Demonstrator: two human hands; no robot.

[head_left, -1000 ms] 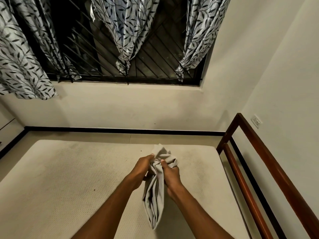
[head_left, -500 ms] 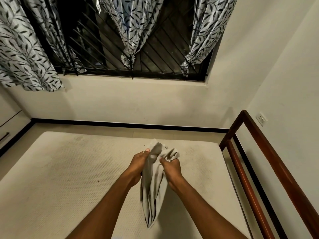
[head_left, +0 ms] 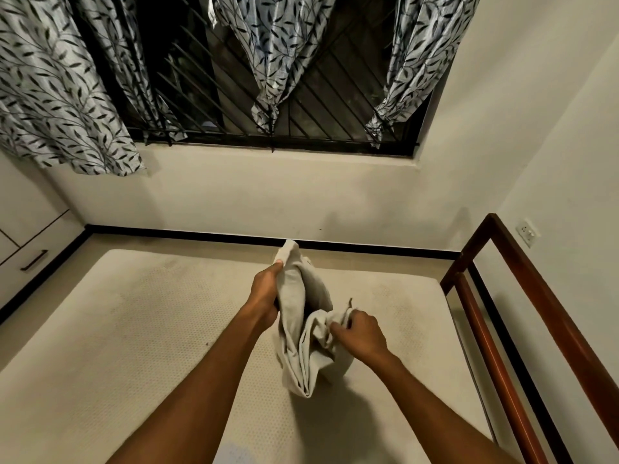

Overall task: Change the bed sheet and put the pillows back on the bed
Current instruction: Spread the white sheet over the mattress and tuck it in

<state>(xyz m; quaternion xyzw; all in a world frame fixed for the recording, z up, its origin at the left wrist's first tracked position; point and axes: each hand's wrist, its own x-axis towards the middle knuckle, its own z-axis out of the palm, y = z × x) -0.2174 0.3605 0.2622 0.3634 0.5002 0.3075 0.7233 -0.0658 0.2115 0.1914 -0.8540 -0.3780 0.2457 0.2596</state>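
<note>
A pale grey sheet (head_left: 298, 339), soft woven cloth with a matte surface, hangs bunched in long vertical folds over the middle of a bare mattress (head_left: 134, 346). Its top corner pokes up in a blunt point and its lower end narrows to a rounded fold. Whether that end touches the mattress cannot be told.

The left hand (head_left: 266, 293) is clenched round the sheet's upper part at about 11 o'clock of the bundle, thumb lying on the cloth. The right hand (head_left: 360, 334) sits lower, at 3 o'clock, its fingers curled and pinching a crumpled wad of the same sheet.

The mattress is cream, with a fine dotted quilted texture and faint grey smudges. At 3 o'clock of the mattress runs a bed frame (head_left: 522, 296) of smooth reddish-brown wood with straight rails. Toward 12 o'clock a black skirting strip (head_left: 368, 246) edges the plain plaster wall. Above it is a window grille (head_left: 207, 78) of thin dark metal bars. Glossy curtains (head_left: 60, 95) printed with dark leaves hang in gathered bunches. A white socket (head_left: 528, 233) sits on the wall at 3 o'clock.
</note>
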